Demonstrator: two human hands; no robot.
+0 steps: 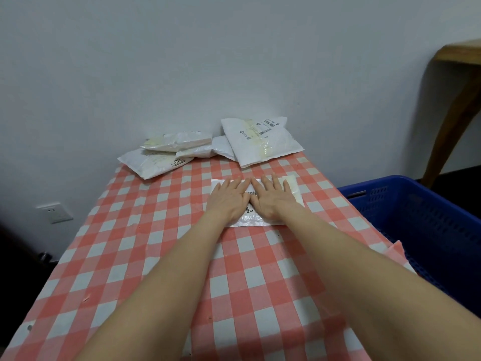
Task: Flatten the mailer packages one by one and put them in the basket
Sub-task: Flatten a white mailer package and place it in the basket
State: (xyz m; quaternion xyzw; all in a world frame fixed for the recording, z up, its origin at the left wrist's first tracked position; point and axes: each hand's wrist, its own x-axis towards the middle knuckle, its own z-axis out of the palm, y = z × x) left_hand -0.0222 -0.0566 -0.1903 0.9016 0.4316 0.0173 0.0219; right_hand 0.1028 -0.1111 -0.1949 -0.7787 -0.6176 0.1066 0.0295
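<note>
Mailer package [292,190], white w/ a barcode label, is laid flat on the red-and-white checked tablecloth [145,251], approx. mid-table and a bit toward the far end. It is pressed down by both hands. The left hand [229,199] and right hand [273,198] are placed side by side on top, palms down, fingers straight and slightly spread, index fingers nearly touching. Nothing is gripped by either hand. The pkg's far-right corner and near edge are left uncovered.

The basket [416,209], blue plastic w/ slotted walls, is set just beside the table's right edge, lower than the tabletop.

More puffy white mailers are heaped at the far end, against the wall. The largest mailer [260,142], w/ printed labels, is propped at the right. A left stack [156,162] is piled w/ one pkg on another.

A wall socket [53,212] is seen low at left, and a wooden table [458,100] at the far right.
</note>
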